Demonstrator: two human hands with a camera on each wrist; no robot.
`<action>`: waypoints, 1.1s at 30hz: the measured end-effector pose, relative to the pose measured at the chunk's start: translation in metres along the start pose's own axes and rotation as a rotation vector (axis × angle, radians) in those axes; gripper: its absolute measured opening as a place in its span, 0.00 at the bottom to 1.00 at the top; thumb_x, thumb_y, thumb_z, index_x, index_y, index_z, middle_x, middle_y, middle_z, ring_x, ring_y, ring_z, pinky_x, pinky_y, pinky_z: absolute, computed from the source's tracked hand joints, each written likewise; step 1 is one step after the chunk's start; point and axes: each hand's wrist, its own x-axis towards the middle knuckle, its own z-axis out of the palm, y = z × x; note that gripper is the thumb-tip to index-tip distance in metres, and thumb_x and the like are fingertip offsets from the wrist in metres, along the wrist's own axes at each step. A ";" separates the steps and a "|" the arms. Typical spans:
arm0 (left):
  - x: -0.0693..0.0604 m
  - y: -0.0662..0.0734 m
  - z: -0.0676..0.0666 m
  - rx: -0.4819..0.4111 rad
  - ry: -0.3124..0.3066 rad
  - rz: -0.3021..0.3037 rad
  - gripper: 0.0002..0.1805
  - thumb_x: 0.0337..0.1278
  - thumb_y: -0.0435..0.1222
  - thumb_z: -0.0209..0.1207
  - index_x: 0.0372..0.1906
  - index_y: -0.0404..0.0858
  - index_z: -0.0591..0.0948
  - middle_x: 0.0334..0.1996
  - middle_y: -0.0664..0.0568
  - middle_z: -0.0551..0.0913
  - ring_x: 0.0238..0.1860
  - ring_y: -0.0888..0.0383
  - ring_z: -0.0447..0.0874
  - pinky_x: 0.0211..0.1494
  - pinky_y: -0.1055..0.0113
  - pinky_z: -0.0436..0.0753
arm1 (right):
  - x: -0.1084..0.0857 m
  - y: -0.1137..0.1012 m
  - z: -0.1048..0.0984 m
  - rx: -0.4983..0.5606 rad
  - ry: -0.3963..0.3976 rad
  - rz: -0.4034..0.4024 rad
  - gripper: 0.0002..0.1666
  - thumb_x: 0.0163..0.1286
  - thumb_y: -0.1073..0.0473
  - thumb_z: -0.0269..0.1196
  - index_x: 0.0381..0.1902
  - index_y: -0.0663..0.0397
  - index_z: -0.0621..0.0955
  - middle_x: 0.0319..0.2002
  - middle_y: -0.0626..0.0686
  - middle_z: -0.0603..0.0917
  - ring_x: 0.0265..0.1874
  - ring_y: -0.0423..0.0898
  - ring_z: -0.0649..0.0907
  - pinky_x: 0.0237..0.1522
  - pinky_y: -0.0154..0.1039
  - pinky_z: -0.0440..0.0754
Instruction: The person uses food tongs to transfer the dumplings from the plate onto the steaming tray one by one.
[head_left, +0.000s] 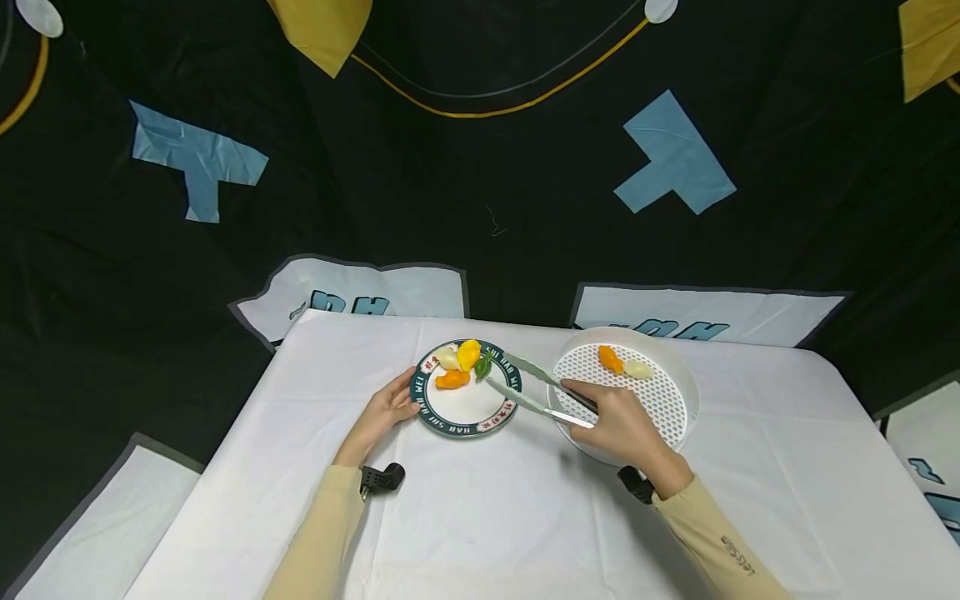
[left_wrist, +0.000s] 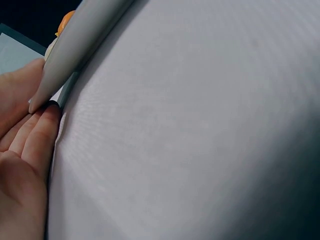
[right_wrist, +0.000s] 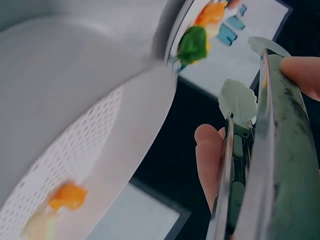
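Observation:
My left hand (head_left: 384, 414) pinches the left edge of a round plate (head_left: 457, 408) with a dark green patterned rim; in the left wrist view the thumb lies over the rim and fingers are below. On the plate are a yellow pepper-like piece (head_left: 469, 353), a pale one (head_left: 447, 358), an orange one (head_left: 452, 380) and a green one (head_left: 483, 367). My right hand (head_left: 622, 421) grips tongs (head_left: 531, 368) with green leaf-shaped tips. The tips stand apart over the plate's right side, near the green piece, with nothing visibly clamped between them.
A round white basket (head_left: 681, 379) with a perforated bottom stands right of the plate, partly under my right hand. Inside it lie an orange piece (head_left: 611, 359) and a pale yellow piece (head_left: 638, 369). White cloth (head_left: 480, 517) covers the table; a dark curtain (head_left: 480, 183) hangs behind.

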 end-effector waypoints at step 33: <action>0.000 0.000 0.000 0.006 -0.005 0.007 0.38 0.62 0.23 0.53 0.74 0.31 0.50 0.72 0.34 0.51 0.71 0.45 0.53 0.67 0.70 0.65 | 0.041 -0.022 0.059 -0.012 -0.143 -0.069 0.33 0.44 0.58 0.69 0.54 0.58 0.82 0.36 0.54 0.86 0.19 0.40 0.71 0.19 0.32 0.69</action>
